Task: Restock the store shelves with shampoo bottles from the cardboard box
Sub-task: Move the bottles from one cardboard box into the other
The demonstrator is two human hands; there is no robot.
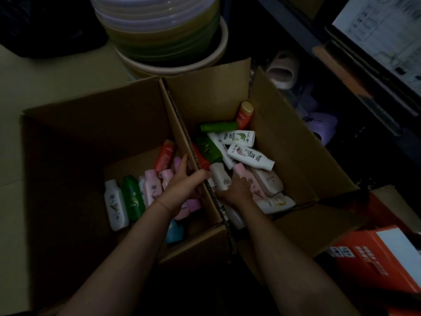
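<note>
Two open cardboard boxes stand side by side, the left box [95, 124] and the right box [293, 142], each holding several shampoo bottles lying loose. My left hand [182, 187] reaches into the left box; its straight fingers lie over pink bottles [152, 188] and its thumb points toward the shared wall [182, 131]. A white bottle [115, 206], a green bottle [133, 198] and an orange bottle [164, 156] lie beside it. My right hand [237, 190] is in the right box, fingers curled round a pale pink bottle [256, 187]. White bottles [250, 156] and green bottles [218, 127] lie beyond it.
Stacked plastic basins [164, 35] stand behind the boxes. Dark shelving [364, 83] runs along the right with slippers [282, 69] on a low level. An orange carton [376, 261] sits at the lower right. The pale floor [45, 76] shows at the left.
</note>
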